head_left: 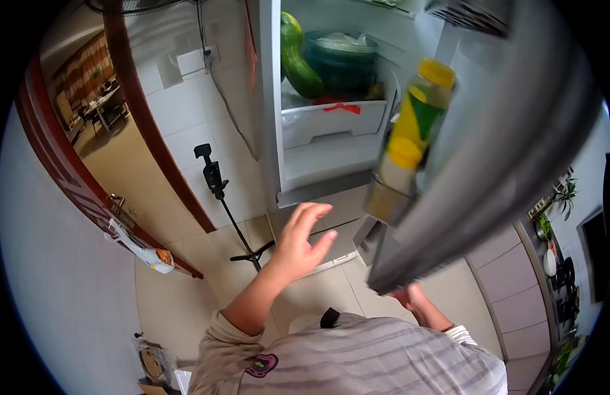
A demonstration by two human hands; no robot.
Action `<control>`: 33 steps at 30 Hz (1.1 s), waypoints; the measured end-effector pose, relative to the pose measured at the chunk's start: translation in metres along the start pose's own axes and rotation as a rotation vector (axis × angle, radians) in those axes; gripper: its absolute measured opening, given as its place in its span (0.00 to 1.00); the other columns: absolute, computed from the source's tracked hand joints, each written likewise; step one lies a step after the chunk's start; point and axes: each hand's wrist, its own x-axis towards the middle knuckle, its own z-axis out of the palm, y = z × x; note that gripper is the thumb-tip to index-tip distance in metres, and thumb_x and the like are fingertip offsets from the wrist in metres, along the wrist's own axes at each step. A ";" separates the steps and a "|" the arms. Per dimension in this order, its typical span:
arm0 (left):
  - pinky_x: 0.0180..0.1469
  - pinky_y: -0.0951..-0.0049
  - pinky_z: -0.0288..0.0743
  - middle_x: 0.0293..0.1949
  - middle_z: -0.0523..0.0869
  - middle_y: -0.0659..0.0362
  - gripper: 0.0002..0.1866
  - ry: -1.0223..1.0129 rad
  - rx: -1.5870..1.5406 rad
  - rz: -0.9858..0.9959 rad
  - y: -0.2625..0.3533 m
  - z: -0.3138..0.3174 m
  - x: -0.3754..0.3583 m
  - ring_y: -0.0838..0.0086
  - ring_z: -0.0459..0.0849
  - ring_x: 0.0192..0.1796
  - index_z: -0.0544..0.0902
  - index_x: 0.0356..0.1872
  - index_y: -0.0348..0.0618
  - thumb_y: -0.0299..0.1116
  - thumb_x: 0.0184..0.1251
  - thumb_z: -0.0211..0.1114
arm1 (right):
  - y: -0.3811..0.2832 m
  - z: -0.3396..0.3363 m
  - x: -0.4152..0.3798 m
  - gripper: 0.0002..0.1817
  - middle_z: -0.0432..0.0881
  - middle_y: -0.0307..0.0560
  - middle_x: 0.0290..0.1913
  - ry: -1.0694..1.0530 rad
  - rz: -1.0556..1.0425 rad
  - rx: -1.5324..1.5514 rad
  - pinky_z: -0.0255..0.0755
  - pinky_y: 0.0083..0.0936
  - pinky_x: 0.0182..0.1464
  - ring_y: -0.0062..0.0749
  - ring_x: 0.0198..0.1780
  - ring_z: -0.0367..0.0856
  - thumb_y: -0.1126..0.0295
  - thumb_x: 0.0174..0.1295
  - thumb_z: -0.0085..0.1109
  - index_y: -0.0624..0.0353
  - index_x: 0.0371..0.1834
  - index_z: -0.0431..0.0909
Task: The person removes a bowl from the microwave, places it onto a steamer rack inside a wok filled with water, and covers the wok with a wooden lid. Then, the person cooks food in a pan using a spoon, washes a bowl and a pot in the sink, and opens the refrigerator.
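My left hand (302, 243) is raised in front of the fridge, its fingers apart and holding nothing. At the lower edge of the open fridge door (476, 178) is my right hand (410, 297), with its fingers mostly hidden behind the door. The door looks blurred. A yellow-capped bottle (417, 122) stands in the door rack. Inside the fridge, a green gourd (298, 62) leans beside a green bowl (341, 52), above a white drawer (338, 125) with something red at its rim.
A black tripod (231, 217) stands on the floor left of the fridge. Farther left is an open doorway with a red-brown frame (150, 125). A counter with a stove and green vegetables (545, 227) runs along the right. A plastic bag (147, 250) hangs at the left door.
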 end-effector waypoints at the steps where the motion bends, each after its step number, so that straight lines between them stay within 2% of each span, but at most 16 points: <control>1: 0.51 0.68 0.72 0.47 0.77 0.50 0.22 -0.004 0.001 -0.078 -0.007 -0.003 0.004 0.62 0.77 0.49 0.72 0.52 0.37 0.26 0.56 0.65 | 0.002 -0.012 -0.002 0.24 0.70 0.48 0.60 0.030 -0.036 0.014 0.73 0.46 0.50 0.51 0.57 0.71 0.54 0.68 0.40 0.56 0.62 0.65; 3: 0.51 0.69 0.72 0.47 0.78 0.51 0.21 -0.024 -0.035 -0.196 -0.023 -0.006 0.012 0.65 0.78 0.49 0.72 0.53 0.37 0.25 0.58 0.63 | -0.007 -0.039 -0.011 0.25 0.74 0.49 0.57 -0.024 -0.019 0.192 0.73 0.44 0.48 0.49 0.55 0.71 0.52 0.67 0.41 0.57 0.59 0.67; 6: 0.51 0.69 0.72 0.48 0.78 0.51 0.21 -0.068 -0.009 -0.240 -0.045 -0.001 0.031 0.66 0.78 0.49 0.71 0.54 0.37 0.26 0.58 0.62 | -0.029 -0.091 -0.020 0.20 0.81 0.47 0.47 0.063 -0.164 0.429 0.78 0.34 0.41 0.40 0.41 0.80 0.56 0.66 0.45 0.57 0.53 0.73; 8: 0.52 0.69 0.72 0.49 0.78 0.51 0.22 -0.077 -0.088 -0.268 -0.056 0.005 0.053 0.67 0.77 0.50 0.71 0.56 0.38 0.26 0.59 0.62 | -0.034 -0.145 -0.019 0.18 0.82 0.44 0.43 0.481 -0.229 0.578 0.79 0.31 0.39 0.35 0.41 0.81 0.56 0.66 0.45 0.56 0.49 0.75; 11: 0.51 0.69 0.72 0.49 0.78 0.52 0.23 -0.086 -0.063 -0.209 -0.065 0.012 0.097 0.67 0.77 0.50 0.70 0.57 0.39 0.26 0.58 0.61 | -0.049 -0.190 -0.015 0.17 0.82 0.41 0.40 0.472 -0.353 0.601 0.79 0.28 0.31 0.35 0.36 0.82 0.54 0.65 0.47 0.54 0.45 0.76; 13: 0.51 0.69 0.72 0.48 0.78 0.53 0.25 -0.094 0.009 -0.203 -0.067 0.017 0.129 0.68 0.77 0.51 0.70 0.58 0.40 0.26 0.58 0.62 | -0.040 -0.247 -0.009 0.17 0.82 0.39 0.36 0.174 -0.403 0.694 0.77 0.27 0.26 0.33 0.31 0.81 0.52 0.63 0.48 0.52 0.41 0.76; 14: 0.51 0.72 0.72 0.49 0.77 0.53 0.25 -0.125 0.015 -0.212 -0.068 0.020 0.146 0.71 0.75 0.52 0.69 0.59 0.39 0.24 0.58 0.61 | -0.043 -0.253 -0.001 0.17 0.82 0.39 0.36 0.166 -0.404 0.707 0.77 0.27 0.26 0.33 0.31 0.81 0.52 0.63 0.48 0.52 0.41 0.76; 16: 0.50 0.76 0.71 0.49 0.76 0.55 0.25 -0.159 0.049 -0.195 -0.081 0.026 0.181 0.75 0.73 0.52 0.68 0.59 0.37 0.21 0.58 0.60 | -0.060 -0.250 0.004 0.16 0.81 0.38 0.33 0.601 -0.412 0.790 0.75 0.25 0.24 0.31 0.27 0.79 0.52 0.62 0.48 0.51 0.39 0.76; 19: 0.50 0.78 0.72 0.49 0.76 0.55 0.25 -0.075 0.159 -0.103 -0.107 0.029 0.236 0.75 0.76 0.49 0.68 0.59 0.37 0.22 0.59 0.60 | -0.076 -0.256 0.012 0.16 0.81 0.39 0.34 0.664 -0.418 0.803 0.76 0.26 0.25 0.31 0.28 0.80 0.52 0.62 0.47 0.51 0.38 0.76; 21: 0.51 0.76 0.73 0.52 0.76 0.53 0.25 -0.039 0.060 -0.180 -0.117 0.022 0.282 0.74 0.78 0.49 0.68 0.61 0.38 0.25 0.60 0.59 | -0.072 -0.279 0.028 0.15 0.82 0.39 0.36 0.622 -0.437 0.837 0.79 0.27 0.31 0.32 0.32 0.81 0.54 0.63 0.48 0.52 0.40 0.76; 24: 0.43 0.79 0.74 0.46 0.79 0.54 0.24 0.154 -0.045 -0.205 -0.117 0.011 0.352 0.76 0.79 0.39 0.70 0.59 0.33 0.27 0.60 0.56 | -0.076 -0.298 0.057 0.13 0.83 0.42 0.40 0.459 -0.556 0.880 0.78 0.30 0.44 0.34 0.41 0.81 0.59 0.63 0.50 0.55 0.42 0.77; 27: 0.43 0.78 0.73 0.43 0.79 0.55 0.25 0.263 0.010 -0.303 -0.115 0.001 0.411 0.77 0.77 0.37 0.69 0.59 0.33 0.28 0.59 0.54 | -0.077 -0.313 0.081 0.14 0.82 0.41 0.41 0.409 -0.490 0.916 0.78 0.32 0.44 0.36 0.41 0.81 0.59 0.62 0.50 0.56 0.41 0.77; 28: 0.46 0.78 0.73 0.48 0.78 0.53 0.25 0.235 0.067 -0.332 -0.123 -0.006 0.427 0.75 0.78 0.41 0.68 0.61 0.34 0.30 0.62 0.55 | -0.079 -0.312 0.084 0.14 0.82 0.43 0.42 0.230 -0.517 0.915 0.77 0.32 0.43 0.37 0.42 0.81 0.59 0.63 0.48 0.56 0.42 0.77; 29: 0.48 0.77 0.73 0.53 0.76 0.50 0.25 0.204 0.125 -0.360 -0.132 -0.012 0.444 0.74 0.78 0.45 0.67 0.62 0.35 0.31 0.64 0.55 | -0.085 -0.303 0.086 0.14 0.82 0.43 0.42 0.232 -0.514 0.913 0.77 0.32 0.43 0.37 0.42 0.81 0.59 0.63 0.48 0.56 0.42 0.77; 31: 0.46 0.76 0.73 0.52 0.77 0.51 0.26 0.216 0.147 -0.400 -0.154 -0.017 0.480 0.74 0.77 0.42 0.67 0.62 0.34 0.29 0.61 0.56 | -0.097 -0.286 0.092 0.15 0.82 0.44 0.43 0.409 -0.470 0.903 0.77 0.35 0.44 0.38 0.44 0.80 0.57 0.62 0.49 0.55 0.43 0.76; 33: 0.45 0.75 0.72 0.52 0.77 0.54 0.28 0.216 0.427 -0.434 -0.182 -0.025 0.510 0.72 0.77 0.41 0.67 0.62 0.34 0.29 0.57 0.56 | -0.091 -0.306 0.105 0.17 0.81 0.46 0.45 0.404 -0.453 0.909 0.76 0.40 0.47 0.38 0.45 0.80 0.55 0.60 0.52 0.55 0.44 0.76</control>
